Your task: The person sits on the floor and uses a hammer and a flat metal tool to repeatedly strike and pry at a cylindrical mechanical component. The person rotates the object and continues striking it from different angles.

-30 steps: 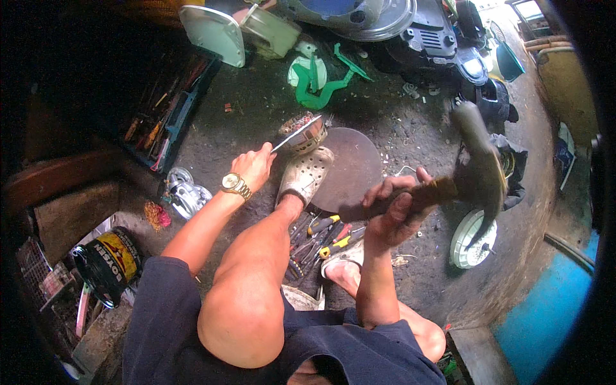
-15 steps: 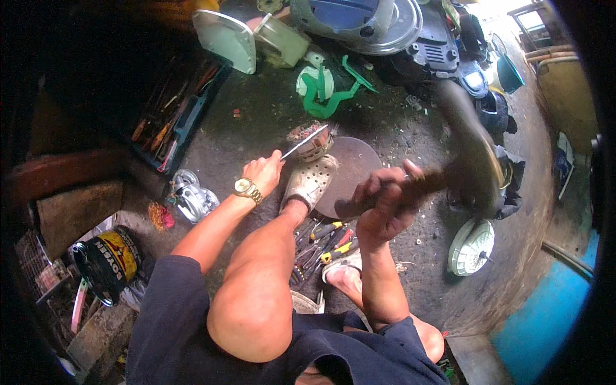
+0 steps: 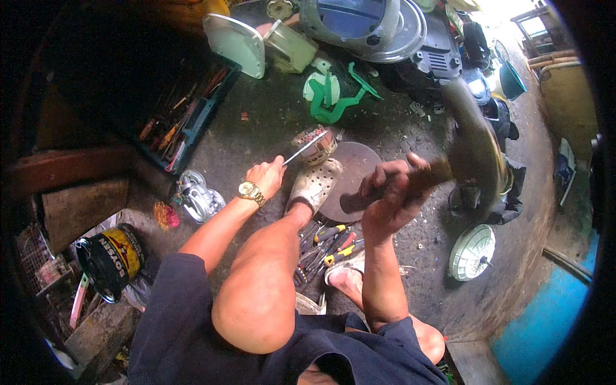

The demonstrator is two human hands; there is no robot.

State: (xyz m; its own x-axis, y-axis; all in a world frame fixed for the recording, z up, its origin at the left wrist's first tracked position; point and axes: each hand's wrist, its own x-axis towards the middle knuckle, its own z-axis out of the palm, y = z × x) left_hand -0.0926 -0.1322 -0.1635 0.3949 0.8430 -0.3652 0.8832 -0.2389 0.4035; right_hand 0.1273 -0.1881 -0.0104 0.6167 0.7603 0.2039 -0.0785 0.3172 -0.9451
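Note:
My left hand (image 3: 266, 178), with a gold watch on its wrist, grips a thin metal chisel (image 3: 303, 149). The chisel's far end lies against a motor stator (image 3: 316, 153) with reddish windings. My left foot, in a pale clog (image 3: 316, 183), sits right up against the stator, beside a round dark plate (image 3: 353, 176). In my right hand (image 3: 393, 196) is the handle of a hammer (image 3: 478, 154), held raised over the floor to the right. The hammer's head is large in view and smeared by motion.
Screwdrivers and pliers (image 3: 330, 247) lie between my feet. A green plastic bracket (image 3: 330, 106) is ahead, with plastic housings (image 3: 350, 25) behind. At left are a tool tray (image 3: 192, 122), a silver metal part (image 3: 197, 197) and a black-yellow bucket (image 3: 112, 260). A white round part (image 3: 471, 252) lies right.
The whole view has shifted slightly. My right hand and the hammer's handle have risen a little. My left hand keeps the chisel at the stator.

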